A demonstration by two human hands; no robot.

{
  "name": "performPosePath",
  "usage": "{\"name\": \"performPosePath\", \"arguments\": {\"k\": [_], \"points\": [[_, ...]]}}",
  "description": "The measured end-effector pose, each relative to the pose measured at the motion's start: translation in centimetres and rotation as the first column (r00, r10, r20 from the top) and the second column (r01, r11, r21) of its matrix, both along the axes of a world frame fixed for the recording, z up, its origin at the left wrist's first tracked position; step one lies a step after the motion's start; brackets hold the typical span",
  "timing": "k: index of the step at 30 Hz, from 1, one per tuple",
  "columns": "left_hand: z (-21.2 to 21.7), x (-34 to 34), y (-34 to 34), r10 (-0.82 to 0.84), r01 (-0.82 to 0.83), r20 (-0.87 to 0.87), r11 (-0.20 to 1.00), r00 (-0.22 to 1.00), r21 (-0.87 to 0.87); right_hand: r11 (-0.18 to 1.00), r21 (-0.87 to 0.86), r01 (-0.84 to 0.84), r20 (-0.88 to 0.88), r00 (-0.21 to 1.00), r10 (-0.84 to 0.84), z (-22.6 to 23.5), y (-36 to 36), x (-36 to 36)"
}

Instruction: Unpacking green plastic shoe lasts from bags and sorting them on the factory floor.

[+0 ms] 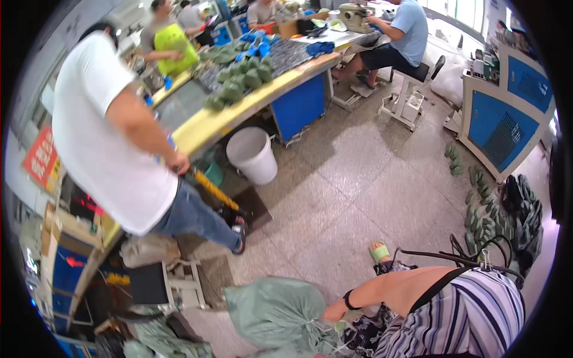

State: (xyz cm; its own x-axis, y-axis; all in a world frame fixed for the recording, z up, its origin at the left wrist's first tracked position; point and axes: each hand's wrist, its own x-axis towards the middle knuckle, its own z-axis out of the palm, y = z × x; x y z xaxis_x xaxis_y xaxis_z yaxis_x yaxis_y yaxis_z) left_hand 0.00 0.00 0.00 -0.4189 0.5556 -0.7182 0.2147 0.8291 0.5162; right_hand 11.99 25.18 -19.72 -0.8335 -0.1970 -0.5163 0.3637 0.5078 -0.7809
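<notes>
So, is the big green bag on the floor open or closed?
Closed, it seems: the green bag has its neck gathered by a white cord, at a person's hand. Its contents do not show.

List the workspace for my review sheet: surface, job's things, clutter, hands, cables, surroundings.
Surface: speckled grey tiled floor, partly taken up.
Job's things: grey-green tied plastic sack on the floor.
Clutter: white plastic bucket; heaps of dark green moulded pieces on the floor and on the yellow-edged workbench.
Hands: one hand with a black wristband at the sack's neck; left or right, cannot tell; the other nothing seen.
Cables: thin black cords above the striped top.
Surroundings: standing person in white shirt; seated person in blue shirt; blue-panelled cabinet.
</notes>
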Motion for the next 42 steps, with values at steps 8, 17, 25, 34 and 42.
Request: {"name": "performPosePath", "arguments": {"k": [8,17,25,34,42], "points": [[1.8,7.5,21.1,-0.149,0.144,-0.118,0.988,0.982,-0.047,0.788,0.286,0.545,-0.177,0.838,-0.516,9.8,30.7,26.5],[-3.9,9.3,34.7,-0.388,0.385,-0.092,0.921,0.917,-0.048,0.143,0.559,0.817,-0.033,0.194,-0.980,20.6,50.1,48.8],[-1.6,3.2,58.7,-0.556,0.582,-0.253,0.812,0.792,0.037,0.353,0.233,0.906,0.150,0.325,-0.934,25.6,63.7,37.6],[12.8,4.2,98.1,-0.521,0.605,-0.326,0.567,0.789,0.559,0.307,0.149,0.940,-0.140,0.327,-0.935,38.4,86.6,31.6],[16.5,10.8,127.9,-0.409,0.651,-0.534,0.237,0.740,0.721,0.422,0.236,0.875,-0.451,0.483,-0.750,45.0,114.2,27.9]]}}
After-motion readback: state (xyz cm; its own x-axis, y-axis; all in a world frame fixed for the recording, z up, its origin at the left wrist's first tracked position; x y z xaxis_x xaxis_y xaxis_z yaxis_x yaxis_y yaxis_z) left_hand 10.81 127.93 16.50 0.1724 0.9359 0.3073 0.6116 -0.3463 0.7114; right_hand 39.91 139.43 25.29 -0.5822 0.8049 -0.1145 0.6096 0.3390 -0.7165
